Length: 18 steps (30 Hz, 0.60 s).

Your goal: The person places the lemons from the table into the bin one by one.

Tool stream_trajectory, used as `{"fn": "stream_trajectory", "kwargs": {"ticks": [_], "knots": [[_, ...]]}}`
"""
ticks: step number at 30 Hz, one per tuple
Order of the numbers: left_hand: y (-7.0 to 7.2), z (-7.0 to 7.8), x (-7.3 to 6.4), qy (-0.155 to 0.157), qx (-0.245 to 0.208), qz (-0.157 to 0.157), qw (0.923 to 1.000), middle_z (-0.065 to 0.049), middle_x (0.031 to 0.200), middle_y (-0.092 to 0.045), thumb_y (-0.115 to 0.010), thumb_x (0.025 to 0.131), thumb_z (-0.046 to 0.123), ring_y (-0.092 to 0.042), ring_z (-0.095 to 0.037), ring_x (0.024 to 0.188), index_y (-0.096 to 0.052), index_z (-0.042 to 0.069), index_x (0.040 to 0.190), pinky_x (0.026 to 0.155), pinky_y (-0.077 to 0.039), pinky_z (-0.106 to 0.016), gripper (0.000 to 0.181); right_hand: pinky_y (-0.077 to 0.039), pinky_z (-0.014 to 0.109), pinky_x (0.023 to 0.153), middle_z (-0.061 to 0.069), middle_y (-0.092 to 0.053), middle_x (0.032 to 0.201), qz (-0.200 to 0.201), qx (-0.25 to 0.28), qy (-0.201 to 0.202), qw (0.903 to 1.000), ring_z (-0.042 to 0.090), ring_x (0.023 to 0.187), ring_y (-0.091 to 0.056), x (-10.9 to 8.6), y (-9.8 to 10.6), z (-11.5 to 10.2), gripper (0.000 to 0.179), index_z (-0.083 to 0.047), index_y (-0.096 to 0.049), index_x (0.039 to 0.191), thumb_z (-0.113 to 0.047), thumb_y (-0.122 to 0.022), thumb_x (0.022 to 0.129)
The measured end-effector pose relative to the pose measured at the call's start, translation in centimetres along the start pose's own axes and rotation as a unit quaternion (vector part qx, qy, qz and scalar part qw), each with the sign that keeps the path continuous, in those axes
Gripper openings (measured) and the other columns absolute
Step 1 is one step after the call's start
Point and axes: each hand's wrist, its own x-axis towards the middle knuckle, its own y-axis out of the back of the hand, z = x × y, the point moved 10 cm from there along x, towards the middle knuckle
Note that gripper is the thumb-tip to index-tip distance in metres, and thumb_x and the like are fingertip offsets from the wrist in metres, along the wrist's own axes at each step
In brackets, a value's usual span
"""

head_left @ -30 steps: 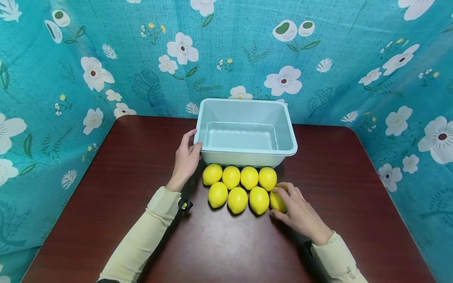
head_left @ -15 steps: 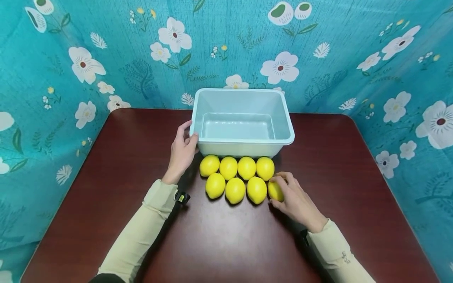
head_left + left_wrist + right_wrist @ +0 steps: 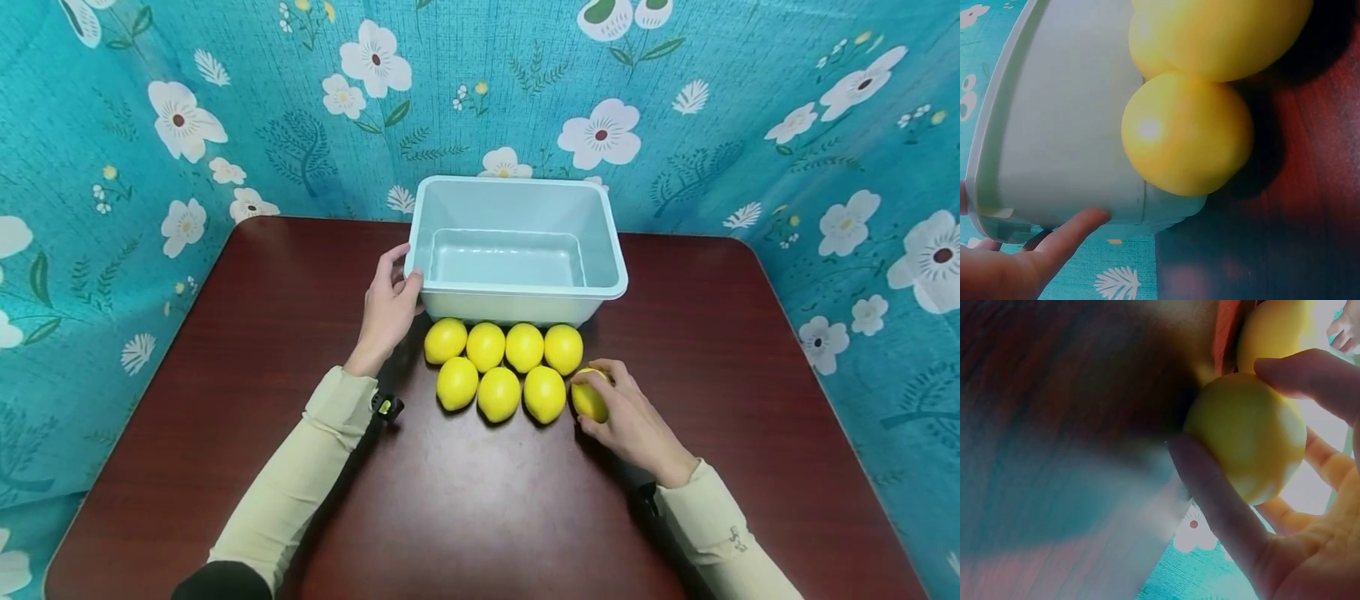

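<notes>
A pale blue plastic bin (image 3: 517, 308) stands at the back of the table, with nothing inside. My left hand (image 3: 386, 312) holds its near left corner, thumb at the front and fingers along the left side. In the left wrist view the thumb (image 3: 1079, 231) presses the outer wall under the rim. Yellow lemons (image 3: 498, 394) lie in two rows against the bin's front. At the right end of the nearer row, my right hand (image 3: 633, 421) grips a lemon (image 3: 1247, 437) between thumb and fingers. A narrow gap separates that lemon from its neighbour (image 3: 544, 394).
The dark red-brown table (image 3: 480, 517) has rounded far corners. Behind it and along both sides hangs a turquoise flowered cloth (image 3: 480, 92), close behind the bin's far rim. A small black device (image 3: 387, 407) sits at the left wrist.
The head view has tilted, so the table sits higher in it. My right hand has drawn its lemon slightly right, away from the neighbouring one. The left hand stays at the bin's corner.
</notes>
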Motion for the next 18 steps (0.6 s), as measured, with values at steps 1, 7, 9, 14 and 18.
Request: {"fn": "stream_trajectory", "kwargs": {"ticks": [1, 7, 9, 14, 18], "knots": [[0.0, 0.05, 0.0, 0.0, 0.0, 0.0, 1.0, -0.015, 0.138, -0.05, -0.048, 0.1, 0.03, -0.06, -0.026, 0.115, -0.033, 0.026, 0.146, 0.086, -0.055, -0.05, 0.048, -0.051, 0.042, 0.078, 0.019, -0.039, 0.135, 0.001, 0.0, 0.0, 1.0, 0.036, 0.107, -0.053, 0.01, 0.0, 0.02, 0.045, -0.015, -0.058, 0.12, -0.013, -0.076, 0.078], [-0.08, 0.02, 0.0, 0.001, -0.005, -0.002, 1.0, -0.016, 0.138, -0.05, -0.048, 0.1, 0.031, -0.06, -0.026, 0.115, -0.033, 0.025, 0.146, 0.086, -0.055, -0.05, 0.048, -0.051, 0.043, 0.077, 0.018, -0.041, 0.133, 0.009, 0.012, -0.011, 0.9998, 0.036, 0.107, -0.052, 0.05, 0.03, 0.13, 0.046, -0.014, -0.059, 0.117, -0.011, -0.077, 0.075], [-0.15, -0.08, 0.08, 0.002, -0.006, -0.003, 1.0, -0.016, 0.137, -0.051, -0.048, 0.1, 0.031, -0.06, -0.026, 0.114, -0.033, 0.026, 0.146, 0.087, -0.055, -0.051, 0.048, -0.05, 0.044, 0.078, 0.018, -0.041, 0.132, 0.013, 0.016, -0.015, 0.9997, 0.036, 0.107, -0.051, 0.05, 0.1, 0.2, 0.046, -0.014, -0.059, 0.116, -0.01, -0.078, 0.074], [-0.18, -0.41, 0.24, 0.005, -0.012, -0.003, 0.9999, -0.015, 0.136, -0.051, -0.049, 0.1, 0.031, -0.06, -0.026, 0.114, -0.034, 0.026, 0.145, 0.087, -0.054, -0.051, 0.048, -0.05, 0.045, 0.078, 0.017, -0.042, 0.13, 0.016, 0.014, -0.019, 0.9996, 0.035, 0.107, -0.05, 0.08, 0.19, 0.28, 0.046, -0.014, -0.059, 0.114, -0.011, -0.079, 0.072], [0.08, -0.35, 0.41, 0.004, -0.011, -0.002, 0.9999, -0.015, 0.136, -0.052, -0.05, 0.099, 0.032, -0.06, -0.026, 0.114, -0.035, 0.026, 0.145, 0.086, -0.055, -0.05, 0.048, -0.051, 0.044, 0.074, 0.017, -0.042, 0.13, 0.013, 0.01, -0.021, 0.9996, 0.035, 0.106, -0.05, 0.37, 0.13, 0.19, 0.047, -0.014, -0.059, 0.115, -0.012, -0.08, 0.073]]}}
